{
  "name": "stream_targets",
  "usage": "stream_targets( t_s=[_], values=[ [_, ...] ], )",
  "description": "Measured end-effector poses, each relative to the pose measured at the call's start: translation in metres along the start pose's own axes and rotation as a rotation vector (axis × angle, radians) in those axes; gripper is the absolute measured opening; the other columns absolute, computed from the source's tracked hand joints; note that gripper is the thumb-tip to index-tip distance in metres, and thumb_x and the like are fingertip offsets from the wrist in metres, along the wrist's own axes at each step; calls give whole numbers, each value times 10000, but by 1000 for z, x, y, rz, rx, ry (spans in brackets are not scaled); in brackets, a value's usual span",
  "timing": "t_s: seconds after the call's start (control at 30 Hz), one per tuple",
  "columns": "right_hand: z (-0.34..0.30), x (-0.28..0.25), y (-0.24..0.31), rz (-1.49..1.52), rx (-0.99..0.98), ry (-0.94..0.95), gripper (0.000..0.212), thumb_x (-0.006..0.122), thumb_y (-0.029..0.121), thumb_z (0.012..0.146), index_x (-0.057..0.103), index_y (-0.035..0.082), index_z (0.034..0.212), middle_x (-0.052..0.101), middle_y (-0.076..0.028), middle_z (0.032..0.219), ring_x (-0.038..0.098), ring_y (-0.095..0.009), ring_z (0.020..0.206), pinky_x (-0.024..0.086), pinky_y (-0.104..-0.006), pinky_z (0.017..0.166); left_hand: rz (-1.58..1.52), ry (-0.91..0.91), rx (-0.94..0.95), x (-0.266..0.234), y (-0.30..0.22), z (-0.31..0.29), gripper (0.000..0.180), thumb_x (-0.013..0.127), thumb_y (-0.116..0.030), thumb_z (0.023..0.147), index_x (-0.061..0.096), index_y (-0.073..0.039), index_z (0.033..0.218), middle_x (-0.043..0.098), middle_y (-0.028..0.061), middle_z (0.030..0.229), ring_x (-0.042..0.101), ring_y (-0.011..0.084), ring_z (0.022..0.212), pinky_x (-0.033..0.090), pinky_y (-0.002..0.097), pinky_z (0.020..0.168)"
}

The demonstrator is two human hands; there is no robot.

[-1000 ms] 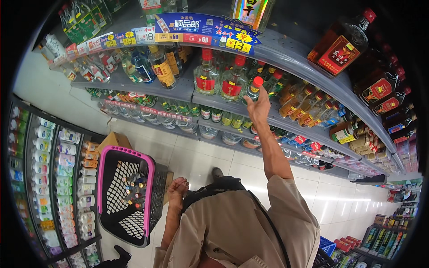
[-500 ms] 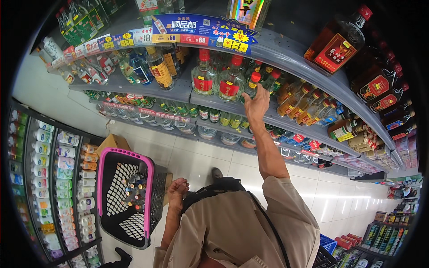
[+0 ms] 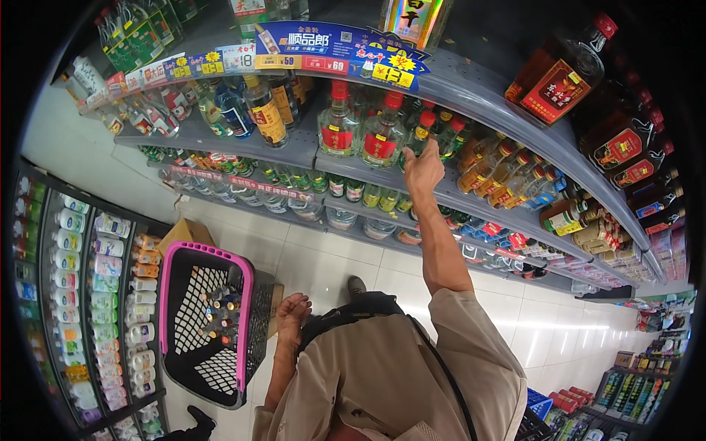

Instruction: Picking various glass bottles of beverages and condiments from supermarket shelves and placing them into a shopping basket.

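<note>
My right hand (image 3: 423, 173) reaches up to a shelf of liquor bottles. Its thumb and fingers sit on either side of a small clear bottle (image 3: 421, 134) with a red cap and yellow tag, which stands among other bottles; the hand partly hides its lower body. Just left of it are two larger clear bottles with red caps and red labels, the nearer being this square bottle (image 3: 382, 136). My left hand (image 3: 293, 310) hangs at my waist, fingers curled, nothing visible in it. Beside it stands a black shopping basket (image 3: 254, 323) with a pink rim, holding several small bottles.
A curved upper shelf edge (image 3: 471, 87) with price tags overhangs the bottles. Amber bottles (image 3: 507, 187) stand to the right. At left is a rack of white bottles (image 3: 68, 261). A cardboard box (image 3: 193, 234) lies behind the basket. Another person's dark shoe (image 3: 200, 420) shows at lower left.
The small red-capped bottle has shifted slightly back and to the right, deeper among its neighbours. My right hand has turned a little around it. My left hand stays put.
</note>
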State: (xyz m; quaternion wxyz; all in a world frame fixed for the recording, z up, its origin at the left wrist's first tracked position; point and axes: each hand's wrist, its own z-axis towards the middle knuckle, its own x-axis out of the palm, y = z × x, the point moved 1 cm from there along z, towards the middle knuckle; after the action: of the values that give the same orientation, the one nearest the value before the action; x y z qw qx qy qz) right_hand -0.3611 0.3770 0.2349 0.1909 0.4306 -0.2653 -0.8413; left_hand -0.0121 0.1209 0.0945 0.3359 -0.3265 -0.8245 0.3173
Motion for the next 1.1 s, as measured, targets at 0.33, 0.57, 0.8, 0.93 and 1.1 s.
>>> stream_targets(
  t_s=[0.33, 0.57, 0.8, 0.93, 1.1],
  values=[
    [6, 1, -6, -8, -42, 62, 678, 713, 127, 744, 377, -3, 1317, 597, -237, 1039, 592, -429, 919, 478, -473, 741, -8, -5, -7, -1, 1, 1, 226, 671, -60, 832, 595, -42, 1044, 652, 83, 994, 647, 198, 860, 535, 311, 763],
    [3, -1, -5, 19, -40, 84, 713, 698, 100, 755, 330, 7, 1359, 570, -247, 1089, 585, -436, 926, 476, -473, 752, -23, -11, -10, -3, 2, 1, 222, 674, -60, 832, 606, -51, 1042, 655, 76, 985, 648, 193, 857, 534, 309, 762],
    [-11, -9, -16, 176, -30, 98, 629, 677, 41, 777, 368, 29, 1325, 551, -191, 1107, 625, -311, 770, 500, -401, 669, 5, -35, -30, -1, 1, -2, 197, 636, -28, 844, 605, -53, 1037, 653, 69, 1001, 631, 163, 866, 513, 283, 774],
    [-29, -13, -32, 227, -108, -41, 539, 680, 60, 792, 429, 24, 1268, 558, -165, 1095, 621, -245, 725, 501, -361, 609, -22, -19, -18, -7, 5, 1, 232, 694, -65, 821, 615, -57, 1039, 654, 75, 986, 641, 192, 861, 532, 311, 771],
    [-29, -22, -45, 237, 16, -67, 528, 690, 95, 794, 442, 15, 1252, 553, -151, 1104, 603, -241, 810, 498, -349, 660, -14, -8, -19, -6, 6, 2, 218, 669, -49, 828, 608, -51, 1037, 652, 72, 993, 634, 177, 863, 522, 295, 772]
  ],
)
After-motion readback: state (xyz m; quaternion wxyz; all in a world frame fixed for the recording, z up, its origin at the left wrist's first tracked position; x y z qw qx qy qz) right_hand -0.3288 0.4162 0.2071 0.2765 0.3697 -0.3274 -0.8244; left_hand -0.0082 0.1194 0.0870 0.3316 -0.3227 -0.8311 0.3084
